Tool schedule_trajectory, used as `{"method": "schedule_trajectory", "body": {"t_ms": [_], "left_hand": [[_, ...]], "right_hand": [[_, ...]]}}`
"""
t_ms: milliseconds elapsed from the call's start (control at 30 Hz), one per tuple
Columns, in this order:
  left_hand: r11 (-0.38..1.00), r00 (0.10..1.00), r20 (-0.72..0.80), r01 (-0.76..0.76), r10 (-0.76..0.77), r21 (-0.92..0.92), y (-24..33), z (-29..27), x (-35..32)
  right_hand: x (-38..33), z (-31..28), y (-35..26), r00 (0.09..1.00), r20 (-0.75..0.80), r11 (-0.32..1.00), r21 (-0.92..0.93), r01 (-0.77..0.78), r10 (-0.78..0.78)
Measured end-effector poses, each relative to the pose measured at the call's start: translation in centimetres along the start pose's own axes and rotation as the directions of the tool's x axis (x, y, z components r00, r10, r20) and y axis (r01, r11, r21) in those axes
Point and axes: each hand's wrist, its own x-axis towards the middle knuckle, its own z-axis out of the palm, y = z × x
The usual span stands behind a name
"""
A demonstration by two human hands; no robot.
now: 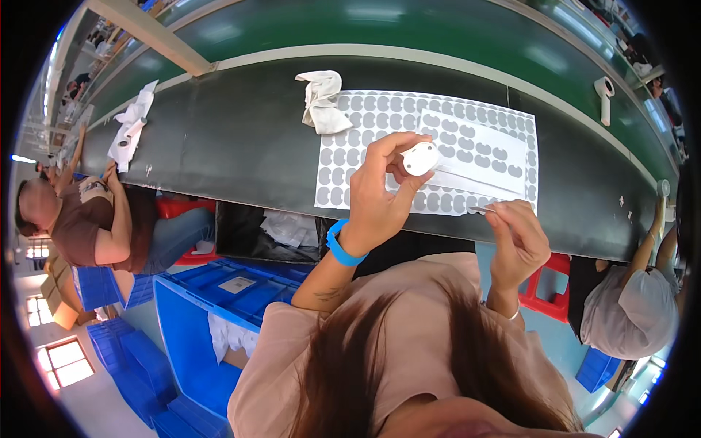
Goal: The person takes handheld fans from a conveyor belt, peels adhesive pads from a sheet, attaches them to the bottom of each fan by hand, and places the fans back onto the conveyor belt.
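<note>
My left hand (381, 196), with a blue band at the wrist, is closed around a small white rounded part (420, 158). The round end of that part faces up and has small dark spots on it. Pinched between thumb and forefinger of my right hand (520, 244) is a thin greyish piece (480, 210); its kind is too small to tell. Both hands are above the near edge of a large white sheet of grey stickers (343, 157), shaped like notched ovals. A smaller sticker sheet (478, 171) lies on top, partly bare of stickers.
A crumpled white cloth (323, 104) overlaps the sheet's far left corner on the dark bench (248, 139). Beyond runs a green conveyor belt (292, 33). Blue crates (197, 292) stand below at the left. One person (98, 223) sits left, another (631, 310) right, near a red stool (546, 288).
</note>
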Motion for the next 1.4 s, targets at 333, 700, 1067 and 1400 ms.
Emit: {"method": "schedule_trajectory", "body": {"t_ms": [333,700,1067,1400], "left_hand": [[0.964,0.982,0.126,-0.167,0.143,0.209,1.2,0.7,0.4],[0.999,0.977,0.21,-0.042,0.036,0.021,1.4,1.5,-0.5],[0.989,0.962,0.269,0.086,-0.052,-0.117,1.2,1.6,-0.6],[0.928,0.94,0.313,0.23,-0.135,-0.291,1.9,0.8,-0.4]], "right_hand": [[1.1,-0.1,-1.1,0.993,0.114,0.999,-0.012,0.038,-0.036],[1.7,-0.1,-2.5,0.999,0.04,1.0,-0.016,0.018,-0.017],[1.8,0.3,-1.8,0.946,0.138,0.902,0.287,-0.321,0.293],[2.3,1.3,-0.8,0.934,0.161,0.772,0.527,-0.355,0.32]]}}
